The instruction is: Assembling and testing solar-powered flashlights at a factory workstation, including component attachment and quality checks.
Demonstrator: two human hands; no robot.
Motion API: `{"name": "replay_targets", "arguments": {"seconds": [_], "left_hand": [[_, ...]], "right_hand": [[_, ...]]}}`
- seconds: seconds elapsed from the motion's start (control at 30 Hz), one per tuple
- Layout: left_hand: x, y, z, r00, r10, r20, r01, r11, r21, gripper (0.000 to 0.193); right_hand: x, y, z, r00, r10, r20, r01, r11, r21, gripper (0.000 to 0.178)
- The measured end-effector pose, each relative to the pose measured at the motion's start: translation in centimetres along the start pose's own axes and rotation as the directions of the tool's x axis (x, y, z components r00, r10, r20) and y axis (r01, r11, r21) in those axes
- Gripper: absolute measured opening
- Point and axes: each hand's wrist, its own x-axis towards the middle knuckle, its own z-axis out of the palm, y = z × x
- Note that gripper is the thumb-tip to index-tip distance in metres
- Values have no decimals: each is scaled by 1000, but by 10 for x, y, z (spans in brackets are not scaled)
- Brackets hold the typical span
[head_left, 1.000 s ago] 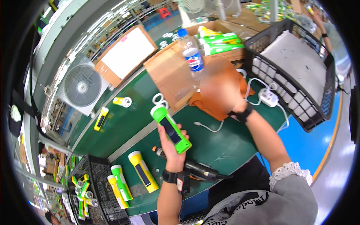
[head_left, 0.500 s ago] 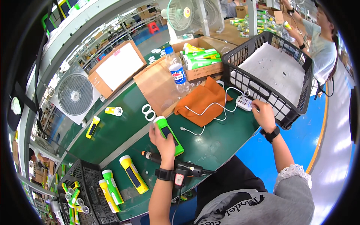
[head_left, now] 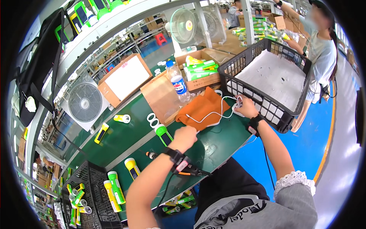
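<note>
Ideally, white cable (head_left: 198, 121) left slack, white socket block (head_left: 238, 113) steadied against slipping. Green torch (head_left: 161, 131): lying on the bench (head_left: 219, 141), just left of the left hand (head_left: 185, 137). Left hand: fingers bent; cannot tell whether closed on anything. Cable: between the hands, across orange cloth (head_left: 207, 103). Right hand (head_left: 247, 107): clamped on socket block.

Clear bottle (head_left: 178, 84), blue cap, stands just left of an open carton (head_left: 206, 82). Black crate (head_left: 286, 120) at right, lined with a pale sheet (head_left: 272, 80). Square grey fan (head_left: 84, 101) at left; green-rimmed fan (head_left: 183, 26) behind. Red stool (head_left: 160, 38) farther back. Black bag (head_left: 40, 57) hangs upper left. Co-worker (head_left: 322, 55) stands beyond the crate on blue floor (head_left: 319, 128).
</note>
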Motion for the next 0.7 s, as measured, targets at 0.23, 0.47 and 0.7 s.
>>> {"name": "replay_targets", "arguments": {"seconds": [0.23,0.47,0.7], "left_hand": [[-22,-38,-111,937,26,-349,-81,986,-146,13],[-19,-92,-153,800,-61,-597,97,995,28,14],[-23,-90,-151,792,-78,-606,86,996,-15,13]], "right_hand": [[7,17,-2,999,45,-22,-45,999,14,41],[3,6,8,991,114,-74,-118,992,-46,32],[0,-10,24,998,-34,-62,13,951,-310,19]]}}
